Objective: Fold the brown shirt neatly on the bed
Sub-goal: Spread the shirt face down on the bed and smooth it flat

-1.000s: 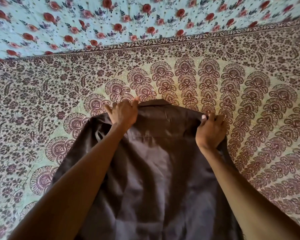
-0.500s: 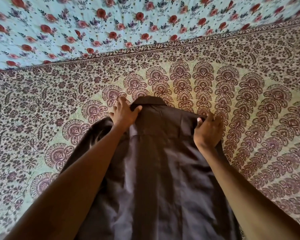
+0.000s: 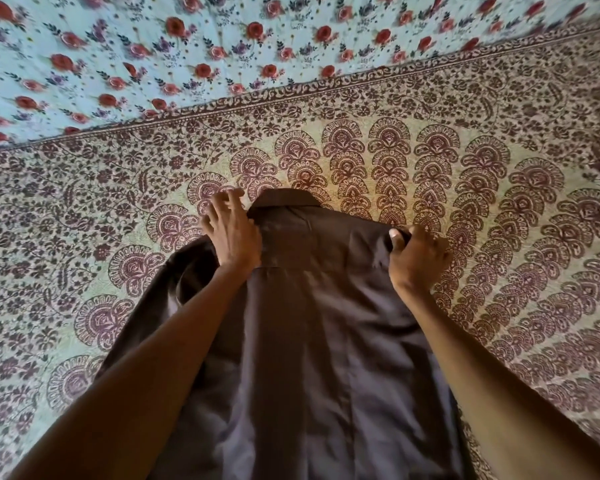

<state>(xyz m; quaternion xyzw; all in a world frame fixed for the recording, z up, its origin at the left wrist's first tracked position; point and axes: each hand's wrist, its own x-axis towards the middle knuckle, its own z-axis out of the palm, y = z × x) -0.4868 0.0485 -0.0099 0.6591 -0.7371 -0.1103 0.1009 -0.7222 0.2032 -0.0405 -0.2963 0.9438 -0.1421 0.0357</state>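
Shirt-folding under way on a bed (image 3: 499,254) spread with maroon paisley print: the brown shirt (image 3: 309,358) lies lengthwise, apparently back upward. Its collar (image 3: 286,199) points away from the person and its tail runs out of view below. Far up and left of the collar, a pale-blue floral sheet (image 3: 136,53) meets the print. Down and left of the collar, the left sleeve (image 3: 184,271) sits bunched and loosely gaping, not yet laid flat. Just left of the collar, the left hand (image 3: 234,237) rests on the shoulder with fingers splayed and fairly straight, tips reaching onto the bed; they are blurred, and no cloth shows gripped in them. Right of the collar, at the other shoulder, the right hand (image 3: 418,261) pinches the shoulder edge, thumb on top and fingers curled at its far side. The fabric looks thin, light and limp, with a slight sheen and soft ripples down the body, so it should slide and crease easily and hold no shape of its own. Seams at the shoulders, collar and side hems look the firmest places to take hold, and smoothing flat before each fold seems wise.
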